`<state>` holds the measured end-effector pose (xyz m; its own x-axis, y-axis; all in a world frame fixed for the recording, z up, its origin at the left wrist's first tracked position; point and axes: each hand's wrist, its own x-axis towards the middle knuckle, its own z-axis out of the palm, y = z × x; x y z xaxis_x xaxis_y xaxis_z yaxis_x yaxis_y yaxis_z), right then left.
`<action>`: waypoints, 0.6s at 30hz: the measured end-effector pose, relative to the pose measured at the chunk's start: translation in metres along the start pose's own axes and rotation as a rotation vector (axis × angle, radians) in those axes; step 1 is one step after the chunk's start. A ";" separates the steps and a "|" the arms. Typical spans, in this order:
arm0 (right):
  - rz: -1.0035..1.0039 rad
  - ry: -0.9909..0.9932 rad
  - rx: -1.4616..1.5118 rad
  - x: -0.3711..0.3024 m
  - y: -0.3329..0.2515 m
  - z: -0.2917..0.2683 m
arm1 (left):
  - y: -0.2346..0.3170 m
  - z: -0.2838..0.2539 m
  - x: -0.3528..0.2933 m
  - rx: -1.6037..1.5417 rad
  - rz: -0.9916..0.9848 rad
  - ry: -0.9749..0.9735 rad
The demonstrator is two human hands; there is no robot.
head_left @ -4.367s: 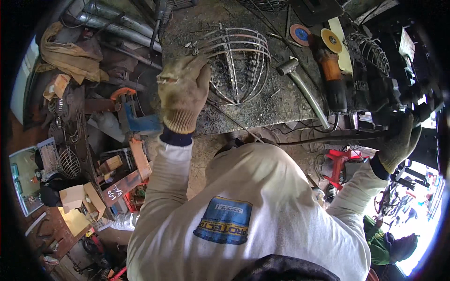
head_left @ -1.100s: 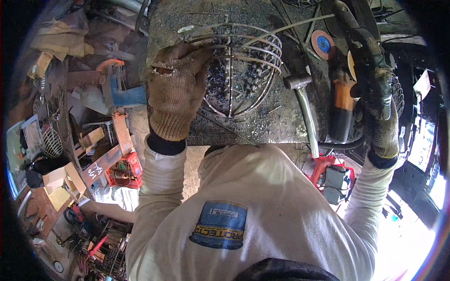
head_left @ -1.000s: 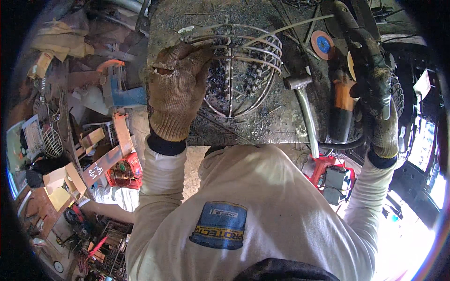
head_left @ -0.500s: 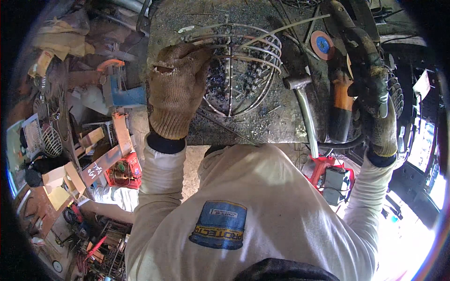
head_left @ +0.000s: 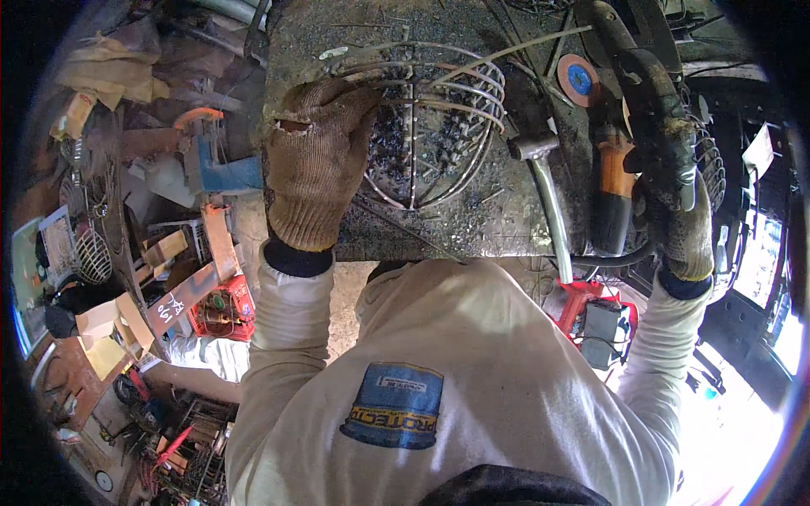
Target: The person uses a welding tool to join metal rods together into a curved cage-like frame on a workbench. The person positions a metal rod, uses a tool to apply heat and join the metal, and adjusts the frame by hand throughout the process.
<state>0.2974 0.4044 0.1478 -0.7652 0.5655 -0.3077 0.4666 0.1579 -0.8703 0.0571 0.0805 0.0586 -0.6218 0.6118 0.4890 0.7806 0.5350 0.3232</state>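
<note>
A round cage of bent metal rods [head_left: 413, 158] lies on the dark workbench, its hoops crossing a central bar. My left hand [head_left: 322, 160], in a worn brown knit glove torn at the back, closes its fingers at the cage's left side, on the ends of its hoops. On the right, my gloved right hand [head_left: 685, 215] is wrapped round a dark, worn welding electrode holder [head_left: 645, 84]; its fingers are partly hidden. From the holder's far end a thin welding electrode [head_left: 523, 51] slants down-left, its tip over the cage's upper hoops. Contact cannot be made out.
Right of the cage lies a hammer [head_left: 548, 198], handle toward me. Beside it are an orange-and-black power tool [head_left: 614, 198] and a blue-centred abrasive disc [head_left: 579, 80]. Metal scraps litter the workbench [head_left: 506, 240]. A red case [head_left: 578, 304] stands below; clutter fills the left.
Almost everything stays in place. The view shifts very slightly; both hands keep their holds, and the electrode keeps its slant over the cage.
</note>
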 end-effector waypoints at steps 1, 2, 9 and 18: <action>-0.021 0.011 -0.042 0.000 0.001 0.000 | -0.001 0.001 0.000 -0.002 0.019 0.007; 0.000 0.013 -0.028 0.000 0.000 0.001 | -0.002 0.001 0.001 -0.005 0.039 0.014; -0.013 0.018 -0.022 0.001 0.001 0.003 | -0.004 0.005 -0.002 -0.035 0.039 0.051; 0.007 -0.027 0.002 0.003 -0.005 0.006 | -0.006 0.006 -0.002 0.023 0.025 0.008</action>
<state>0.2904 0.4006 0.1489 -0.7735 0.5448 -0.3240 0.4712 0.1524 -0.8688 0.0539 0.0794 0.0509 -0.6017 0.6202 0.5032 0.7939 0.5332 0.2922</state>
